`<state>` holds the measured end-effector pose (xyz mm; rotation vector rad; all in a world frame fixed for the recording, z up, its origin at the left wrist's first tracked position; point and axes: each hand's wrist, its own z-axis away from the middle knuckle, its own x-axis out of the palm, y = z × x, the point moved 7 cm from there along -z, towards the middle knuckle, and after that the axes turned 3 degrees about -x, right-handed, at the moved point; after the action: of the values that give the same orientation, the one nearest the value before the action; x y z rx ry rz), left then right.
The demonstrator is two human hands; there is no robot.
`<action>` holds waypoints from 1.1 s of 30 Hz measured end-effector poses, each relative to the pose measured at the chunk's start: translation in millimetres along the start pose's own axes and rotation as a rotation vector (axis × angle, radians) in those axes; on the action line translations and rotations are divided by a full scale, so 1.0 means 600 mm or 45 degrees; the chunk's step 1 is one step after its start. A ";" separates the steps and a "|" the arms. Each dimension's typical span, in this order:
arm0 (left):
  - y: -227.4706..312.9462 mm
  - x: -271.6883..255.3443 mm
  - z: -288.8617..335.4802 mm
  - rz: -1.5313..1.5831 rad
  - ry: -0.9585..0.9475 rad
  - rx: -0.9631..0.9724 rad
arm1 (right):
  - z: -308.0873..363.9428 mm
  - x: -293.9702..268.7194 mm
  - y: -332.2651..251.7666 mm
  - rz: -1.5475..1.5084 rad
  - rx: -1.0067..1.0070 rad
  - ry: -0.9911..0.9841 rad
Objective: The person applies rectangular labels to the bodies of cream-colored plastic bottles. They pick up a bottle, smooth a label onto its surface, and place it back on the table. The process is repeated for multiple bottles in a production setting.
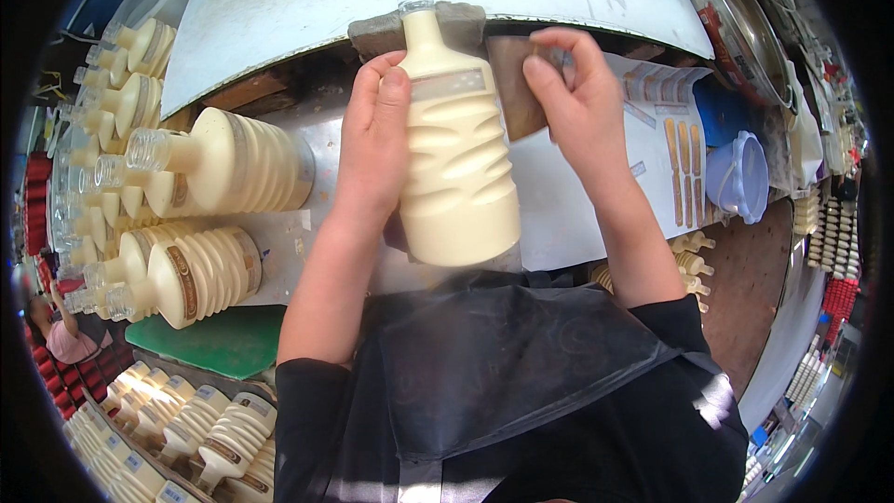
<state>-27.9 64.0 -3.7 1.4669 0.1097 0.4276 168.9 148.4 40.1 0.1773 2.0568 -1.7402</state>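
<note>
A cream-coloured glass bottle with wavy grooves, a clear threaded mouth and a band across its shoulder lies in front of me, neck pointing away. My left hand grips its left side near the shoulder, the thumb on top and the other fingers partly hidden. Just right of the bottle, my right hand is closed in a pinch around a flat brown squarish piece. Motion blurs that piece, and its exact kind I cannot make out. Behind the bottle's neck sits a grey block.
Several similar bottles lie stacked on the left, with more in a rack below. On the right, a white sheet carries gold-coloured strips beside a lavender bucket. A white board spans the far side; a person is at far left.
</note>
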 end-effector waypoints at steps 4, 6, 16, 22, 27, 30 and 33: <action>0.007 -0.003 0.005 -0.081 0.073 0.061 | -0.029 0.021 -0.053 -0.170 -0.261 0.045; 0.005 -0.002 0.006 -0.072 0.054 0.017 | -0.041 0.050 -0.079 -0.095 -0.447 -0.057; -0.018 -0.003 0.001 0.161 -0.058 -0.023 | -0.076 0.042 0.004 -0.027 -0.277 -0.021; -0.020 -0.005 -0.003 0.270 -0.039 -0.109 | -0.064 0.036 -0.027 -0.191 -0.252 -0.006; -0.001 0.008 0.008 0.420 -0.117 -0.156 | -0.053 0.071 -0.090 0.133 -0.409 0.045; 0.011 0.014 0.014 0.442 -0.147 -0.158 | -0.041 0.099 -0.136 0.450 -0.617 0.143; 0.016 0.014 0.022 0.394 -0.092 -0.076 | -0.021 0.151 -0.169 0.795 -0.784 0.032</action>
<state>-17.6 55.1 8.7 1.4424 -0.1891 0.6225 46.9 123.6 96.8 0.5694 2.1359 -0.7106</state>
